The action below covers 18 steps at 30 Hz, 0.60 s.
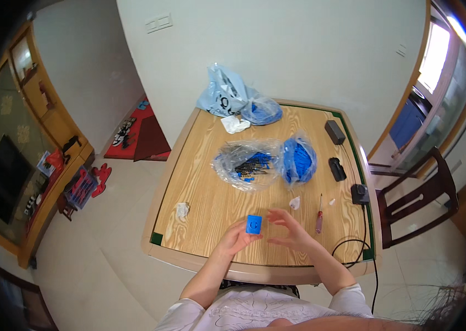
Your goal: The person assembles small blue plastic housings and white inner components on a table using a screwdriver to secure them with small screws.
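Observation:
Above the near part of the wooden table [200,187], my left hand [235,238] grips a small blue plastic box [254,224] with a dark curved mark on its face. Just right of the box is my right hand [289,231], its fingers curved and spread apart with nothing between them; it does not touch the box. Beyond the hands lies an opened clear plastic bag [226,170] with black and blue small parts in it. Next to it stands a second clear bag [299,161] full of blue pieces. A screwdriver [319,222] with a reddish handle rests to the right.
Black power adapters [334,132] and a black holder [337,169] line the table's right side, with a black box [360,194] and its cable [363,231]. Crumpled tissues [182,209] lie about. A light blue bag [223,91] is at the back. A dark chair [426,198] stands right.

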Available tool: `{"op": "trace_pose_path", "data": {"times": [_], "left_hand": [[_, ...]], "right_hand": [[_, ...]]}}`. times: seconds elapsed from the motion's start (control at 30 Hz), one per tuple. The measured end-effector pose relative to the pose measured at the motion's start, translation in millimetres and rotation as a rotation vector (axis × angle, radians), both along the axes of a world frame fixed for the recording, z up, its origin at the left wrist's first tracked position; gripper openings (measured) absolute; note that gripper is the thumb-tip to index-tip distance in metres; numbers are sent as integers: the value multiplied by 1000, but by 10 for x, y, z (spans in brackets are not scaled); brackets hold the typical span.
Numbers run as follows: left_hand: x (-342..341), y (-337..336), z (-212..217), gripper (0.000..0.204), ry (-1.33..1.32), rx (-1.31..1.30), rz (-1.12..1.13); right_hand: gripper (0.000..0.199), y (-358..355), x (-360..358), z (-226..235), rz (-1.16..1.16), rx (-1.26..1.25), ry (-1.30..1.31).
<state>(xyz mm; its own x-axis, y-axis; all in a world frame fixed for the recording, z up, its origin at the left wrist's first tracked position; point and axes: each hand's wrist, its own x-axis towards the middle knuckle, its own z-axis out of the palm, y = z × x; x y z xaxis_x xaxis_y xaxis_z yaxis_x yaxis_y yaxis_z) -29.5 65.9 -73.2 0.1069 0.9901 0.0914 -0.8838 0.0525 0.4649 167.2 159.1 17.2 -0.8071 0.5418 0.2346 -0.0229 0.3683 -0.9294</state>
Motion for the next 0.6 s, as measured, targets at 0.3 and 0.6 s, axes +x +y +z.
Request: {"op": "trace_pose_path", "data": {"times": [0.3, 0.6], "left_hand": [[309, 39, 199, 32, -44, -113, -3], [1045, -576, 1041, 28, 772, 345, -684]], "right_hand": [[53, -41, -111, 32, -121, 382, -37], [48, 276, -257, 233, -206, 697, 83]]}}
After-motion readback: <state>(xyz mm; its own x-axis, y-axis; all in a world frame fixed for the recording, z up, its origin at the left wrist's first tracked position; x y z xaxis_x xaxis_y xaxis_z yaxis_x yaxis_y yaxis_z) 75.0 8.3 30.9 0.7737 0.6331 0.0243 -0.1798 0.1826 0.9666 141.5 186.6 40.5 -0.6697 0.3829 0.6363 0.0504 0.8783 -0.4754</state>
